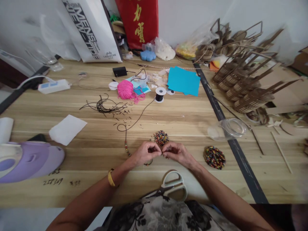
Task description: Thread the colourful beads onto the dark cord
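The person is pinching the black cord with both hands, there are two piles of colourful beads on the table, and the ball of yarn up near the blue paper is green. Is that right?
Not quite: the ball of yarn is pink, not green, as the head view shows. The rest holds: both hands, left and right, pinch the black cord, two bead piles lie on the table, and the blue paper is near the yarn.

Both hands — left hand (145, 153), right hand (177, 153) — pinch black cord (134, 122).

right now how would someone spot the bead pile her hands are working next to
On the wooden table, find the two hands meeting near the front edge. The small bead pile sits just beyond them, smaller and nearer than the larger bead pile to the right.
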Motion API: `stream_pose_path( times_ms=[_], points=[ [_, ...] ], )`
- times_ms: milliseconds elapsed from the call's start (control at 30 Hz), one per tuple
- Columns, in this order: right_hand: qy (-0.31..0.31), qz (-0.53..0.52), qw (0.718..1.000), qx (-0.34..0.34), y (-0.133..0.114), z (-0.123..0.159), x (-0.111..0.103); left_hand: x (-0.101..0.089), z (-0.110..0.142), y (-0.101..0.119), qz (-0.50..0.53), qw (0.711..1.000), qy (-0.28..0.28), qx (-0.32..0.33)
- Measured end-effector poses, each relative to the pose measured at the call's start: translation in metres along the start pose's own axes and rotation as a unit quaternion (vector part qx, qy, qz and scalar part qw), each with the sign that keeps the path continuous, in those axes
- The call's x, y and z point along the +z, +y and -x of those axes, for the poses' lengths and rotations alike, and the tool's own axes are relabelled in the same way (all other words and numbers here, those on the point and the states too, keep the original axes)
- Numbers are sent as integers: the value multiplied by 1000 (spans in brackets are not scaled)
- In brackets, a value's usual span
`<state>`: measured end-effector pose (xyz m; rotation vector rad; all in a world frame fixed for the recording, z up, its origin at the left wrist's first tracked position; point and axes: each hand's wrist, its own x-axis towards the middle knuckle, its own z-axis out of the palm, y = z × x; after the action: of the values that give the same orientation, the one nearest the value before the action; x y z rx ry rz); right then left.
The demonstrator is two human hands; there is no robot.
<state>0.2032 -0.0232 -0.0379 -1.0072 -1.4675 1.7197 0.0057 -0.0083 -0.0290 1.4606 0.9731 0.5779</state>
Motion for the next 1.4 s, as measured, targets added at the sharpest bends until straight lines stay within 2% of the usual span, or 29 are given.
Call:
stream_pose_path(
  times_ms=[1400],
  points=[
    [3, 21, 1000, -14, -2, 0, 2, 1, 0, 2, -13, 1000, -1, -1]
  ],
)
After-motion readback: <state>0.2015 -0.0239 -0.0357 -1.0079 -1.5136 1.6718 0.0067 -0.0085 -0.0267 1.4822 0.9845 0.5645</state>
